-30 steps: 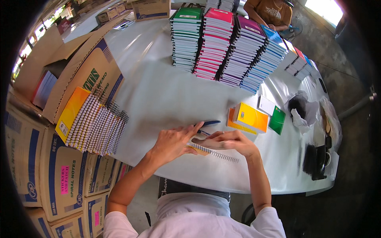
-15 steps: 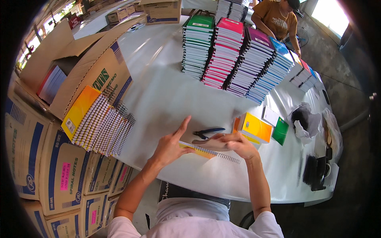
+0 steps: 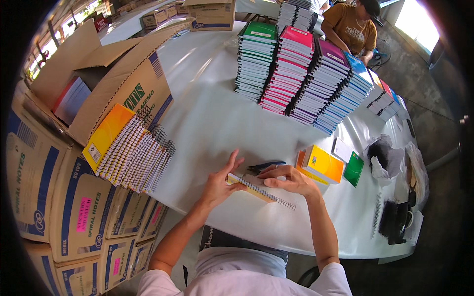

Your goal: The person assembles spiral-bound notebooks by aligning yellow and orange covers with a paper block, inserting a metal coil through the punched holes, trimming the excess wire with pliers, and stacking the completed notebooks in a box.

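A small spiral notebook (image 3: 256, 194) with a yellow edge lies on the table's near side, its wire coil (image 3: 285, 203) running past the right end. My left hand (image 3: 220, 185) grips its left end, thumb on the near side and index finger raised. My right hand (image 3: 290, 181), wearing a ring, has its fingers closed on a flat grey-brown board (image 3: 254, 181) along the coil. Whether the board is joined to the notebook I cannot tell. Just beyond lie dark blue-handled cutting pliers (image 3: 266, 165), touched by neither hand.
Yellow notebooks (image 3: 323, 163), a green one (image 3: 353, 169) and a white one (image 3: 340, 148) lie to the right. Tall stacks of coloured notebooks (image 3: 296, 74) stand beyond. At left, yellow notebooks (image 3: 133, 153) lean by an open carton (image 3: 143, 93). A person (image 3: 350, 27) works opposite.
The grey-brown board, raised and blurred in my right hand earlier, now lies lower against the notebook's coil. My right hand has moved slightly left. The whole view has shifted a little.
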Action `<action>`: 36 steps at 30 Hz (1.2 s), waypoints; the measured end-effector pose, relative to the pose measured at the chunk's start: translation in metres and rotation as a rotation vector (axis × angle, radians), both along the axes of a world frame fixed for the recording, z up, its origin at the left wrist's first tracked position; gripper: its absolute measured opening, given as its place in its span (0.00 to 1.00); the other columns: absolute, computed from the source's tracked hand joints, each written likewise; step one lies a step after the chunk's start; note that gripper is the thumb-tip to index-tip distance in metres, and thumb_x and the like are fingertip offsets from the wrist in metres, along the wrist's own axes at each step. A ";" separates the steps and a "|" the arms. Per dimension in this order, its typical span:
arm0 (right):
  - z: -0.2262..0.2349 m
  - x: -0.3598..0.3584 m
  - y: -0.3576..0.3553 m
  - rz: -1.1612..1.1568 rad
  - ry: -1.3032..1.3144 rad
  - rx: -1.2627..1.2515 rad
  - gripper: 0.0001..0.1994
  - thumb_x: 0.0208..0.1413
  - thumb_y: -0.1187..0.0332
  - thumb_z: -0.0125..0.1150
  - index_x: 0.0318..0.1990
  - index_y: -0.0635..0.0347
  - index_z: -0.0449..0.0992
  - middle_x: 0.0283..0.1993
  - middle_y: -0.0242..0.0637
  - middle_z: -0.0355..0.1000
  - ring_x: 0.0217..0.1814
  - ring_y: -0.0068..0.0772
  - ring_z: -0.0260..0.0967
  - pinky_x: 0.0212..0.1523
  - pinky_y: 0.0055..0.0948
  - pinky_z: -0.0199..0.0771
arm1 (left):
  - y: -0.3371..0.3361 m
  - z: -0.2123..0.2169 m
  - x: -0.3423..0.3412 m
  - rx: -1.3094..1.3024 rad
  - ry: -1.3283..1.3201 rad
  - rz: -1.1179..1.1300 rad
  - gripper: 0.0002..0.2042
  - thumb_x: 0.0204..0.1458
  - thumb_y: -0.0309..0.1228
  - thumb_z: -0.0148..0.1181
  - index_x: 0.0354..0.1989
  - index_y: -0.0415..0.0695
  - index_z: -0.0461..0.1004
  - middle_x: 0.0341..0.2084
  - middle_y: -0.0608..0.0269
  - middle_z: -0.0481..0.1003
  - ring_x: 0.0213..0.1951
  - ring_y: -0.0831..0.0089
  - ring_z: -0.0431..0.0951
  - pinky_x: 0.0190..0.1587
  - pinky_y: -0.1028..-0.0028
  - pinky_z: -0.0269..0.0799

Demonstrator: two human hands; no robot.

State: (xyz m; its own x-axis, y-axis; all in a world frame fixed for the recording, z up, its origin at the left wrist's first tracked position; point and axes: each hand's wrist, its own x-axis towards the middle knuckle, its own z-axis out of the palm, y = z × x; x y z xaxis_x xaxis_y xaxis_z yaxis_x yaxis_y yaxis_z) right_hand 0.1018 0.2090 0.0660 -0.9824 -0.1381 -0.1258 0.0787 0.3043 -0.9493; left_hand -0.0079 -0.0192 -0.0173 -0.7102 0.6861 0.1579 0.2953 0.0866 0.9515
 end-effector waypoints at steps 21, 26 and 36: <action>0.004 -0.017 -0.021 -0.104 0.042 0.201 0.24 0.54 0.50 0.63 0.47 0.64 0.80 0.47 0.45 0.76 0.50 0.41 0.72 0.53 0.32 0.69 | 0.000 -0.014 -0.010 0.176 -0.303 -0.146 0.48 0.48 0.23 0.69 0.73 0.46 0.41 0.70 0.57 0.53 0.66 0.66 0.62 0.63 0.69 0.64; 0.021 0.068 0.003 -0.253 0.218 0.328 0.23 0.49 0.55 0.69 0.45 0.66 0.80 0.48 0.48 0.74 0.47 0.44 0.74 0.50 0.34 0.72 | -0.009 -0.005 -0.022 0.030 -0.157 -0.379 0.29 0.57 0.34 0.61 0.66 0.38 0.61 0.65 0.54 0.62 0.64 0.69 0.63 0.61 0.72 0.65; -0.030 0.152 -0.002 -0.629 0.263 0.902 0.23 0.42 0.64 0.74 0.50 0.53 0.79 0.60 0.44 0.67 0.65 0.48 0.60 0.63 0.46 0.59 | -0.030 0.009 -0.017 -0.062 0.284 0.002 0.28 0.58 0.23 0.55 0.68 0.45 0.58 0.65 0.56 0.64 0.69 0.59 0.58 0.68 0.60 0.51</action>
State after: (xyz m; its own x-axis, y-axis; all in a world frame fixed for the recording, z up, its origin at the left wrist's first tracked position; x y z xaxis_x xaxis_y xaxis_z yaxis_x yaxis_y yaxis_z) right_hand 0.2533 0.2069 0.0363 -0.8563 0.4266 0.2912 0.2899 0.8635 -0.4127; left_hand -0.0248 -0.0489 -0.0078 -0.6452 0.6989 0.3086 0.5487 0.1429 0.8237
